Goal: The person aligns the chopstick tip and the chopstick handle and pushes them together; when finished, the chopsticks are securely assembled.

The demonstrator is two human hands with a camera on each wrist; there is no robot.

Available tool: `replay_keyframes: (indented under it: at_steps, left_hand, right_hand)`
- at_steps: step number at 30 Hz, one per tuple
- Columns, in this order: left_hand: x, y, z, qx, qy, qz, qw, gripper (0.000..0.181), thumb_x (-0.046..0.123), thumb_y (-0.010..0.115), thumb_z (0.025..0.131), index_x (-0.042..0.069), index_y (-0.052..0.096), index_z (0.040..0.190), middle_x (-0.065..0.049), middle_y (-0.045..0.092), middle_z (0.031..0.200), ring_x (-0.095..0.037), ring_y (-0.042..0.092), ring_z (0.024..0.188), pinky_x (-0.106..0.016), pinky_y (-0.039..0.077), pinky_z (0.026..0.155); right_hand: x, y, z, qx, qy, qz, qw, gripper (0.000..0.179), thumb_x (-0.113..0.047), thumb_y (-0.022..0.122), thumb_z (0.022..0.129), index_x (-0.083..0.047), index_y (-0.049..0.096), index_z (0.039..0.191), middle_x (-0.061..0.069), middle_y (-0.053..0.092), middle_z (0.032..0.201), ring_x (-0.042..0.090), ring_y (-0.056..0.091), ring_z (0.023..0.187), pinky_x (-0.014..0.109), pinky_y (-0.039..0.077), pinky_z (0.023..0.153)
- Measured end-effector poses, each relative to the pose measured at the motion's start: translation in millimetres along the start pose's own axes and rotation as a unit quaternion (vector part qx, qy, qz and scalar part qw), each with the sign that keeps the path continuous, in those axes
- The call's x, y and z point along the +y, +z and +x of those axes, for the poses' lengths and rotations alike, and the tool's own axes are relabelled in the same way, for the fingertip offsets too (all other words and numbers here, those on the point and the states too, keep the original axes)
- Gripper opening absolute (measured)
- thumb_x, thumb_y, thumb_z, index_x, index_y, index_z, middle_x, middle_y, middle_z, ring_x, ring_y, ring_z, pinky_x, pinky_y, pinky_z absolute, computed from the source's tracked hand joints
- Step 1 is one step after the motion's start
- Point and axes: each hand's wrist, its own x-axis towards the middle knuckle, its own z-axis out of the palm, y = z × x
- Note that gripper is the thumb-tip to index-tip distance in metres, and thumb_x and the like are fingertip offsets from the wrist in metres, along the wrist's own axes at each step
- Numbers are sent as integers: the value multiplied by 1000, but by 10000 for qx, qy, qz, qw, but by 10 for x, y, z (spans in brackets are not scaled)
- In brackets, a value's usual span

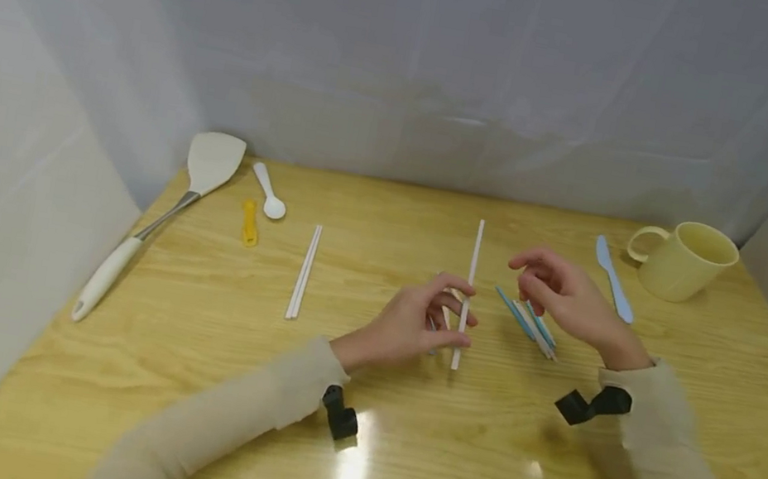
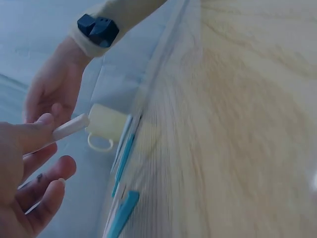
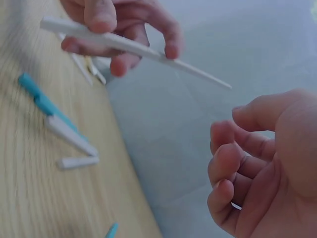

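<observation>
My left hand (image 1: 408, 323) pinches a white chopstick (image 1: 475, 254) between thumb and fingers, close over the table. The right wrist view shows its thin end pointing towards my right hand (image 3: 267, 158). That right hand (image 1: 563, 297) hovers with loosely bent fingers and nothing in them. Just below it lies a small bundle of blue and pale sticks (image 1: 515, 314). Beneath my left hand lie more sticks, partly hidden by the fingers; in the right wrist view they are a teal stick (image 3: 47, 105) and two white ones (image 3: 69, 133).
Two white chopsticks (image 1: 303, 273) lie side by side left of centre. Farther left are a yellow utensil piece (image 1: 249, 222), a white spoon (image 1: 273, 207) and a long-handled spatula (image 1: 215, 161). At the right lie a light blue knife (image 1: 615, 280) and a yellow mug (image 1: 681, 270).
</observation>
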Motion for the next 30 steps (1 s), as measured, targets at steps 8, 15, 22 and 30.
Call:
replay_keyframes:
  at_steps: [8,15,22,30]
  left_hand:
    - [-124,-201,-205,67,-366,1268,9912,50,10,77,81,3,50,124,-6,73,98,-7,62,68,-18,52,63]
    - [-213,-405,-362,22,-765,1684,9827,52,15,76,83,7,50,127,-1,73,100,-6,64,73,-22,52,67]
    - [-239,-569,-469,22,-1392,1926,9713,52,21,78,81,9,53,126,1,72,97,-8,60,71,-25,47,67]
    - [-292,-758,-505,210,-1639,2314,9587,52,25,80,79,10,59,123,1,71,97,-12,51,66,-26,40,60]
  right_hand:
    - [177,-30,-90,-235,269,-308,9989,17,-1,47,99,6,54,113,13,58,77,20,52,58,31,47,55]
    - [313,-10,-151,-384,408,-623,9965,16,-2,47,99,5,55,112,10,55,68,17,48,52,27,42,50]
    - [391,-25,-278,-486,901,-634,9927,25,-10,49,101,5,47,121,10,57,71,11,47,51,27,41,48]
    - [445,0,-349,-470,1132,-385,9917,27,-14,48,102,5,44,121,12,57,73,19,50,51,28,43,46]
